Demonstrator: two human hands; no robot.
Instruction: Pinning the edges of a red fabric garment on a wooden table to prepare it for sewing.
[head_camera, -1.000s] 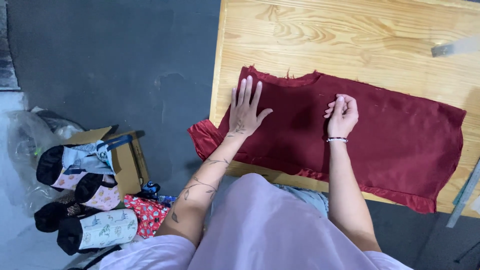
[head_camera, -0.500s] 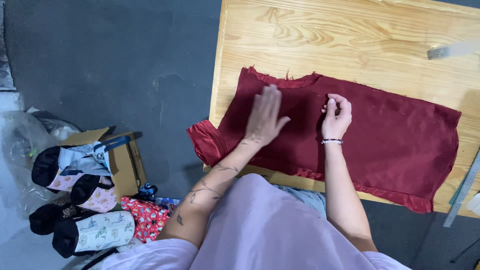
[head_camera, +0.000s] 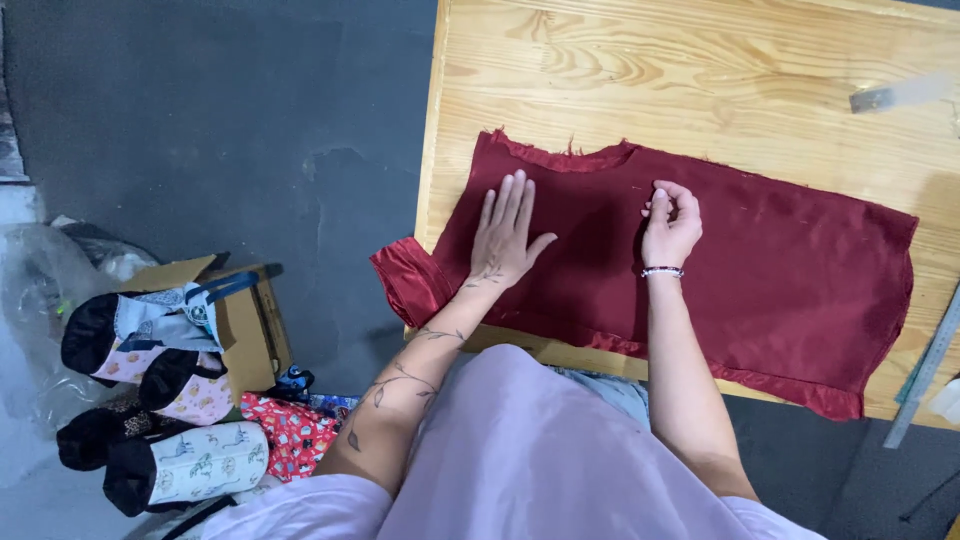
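Left hand (head_camera: 508, 238) slid back; cloth (head_camera: 760, 270) on wooden table (head_camera: 640, 70).

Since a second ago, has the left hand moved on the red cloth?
Yes. The left hand slid rightward along the red cloth, away from the table's left edge.

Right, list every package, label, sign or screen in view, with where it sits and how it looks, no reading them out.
Cardboard box: on the floor left of the table, brown, open flaps, a blue strip at its top.
Plastic bag: far left on the floor, clear and crumpled.
No labels, signs or screens can be made out.
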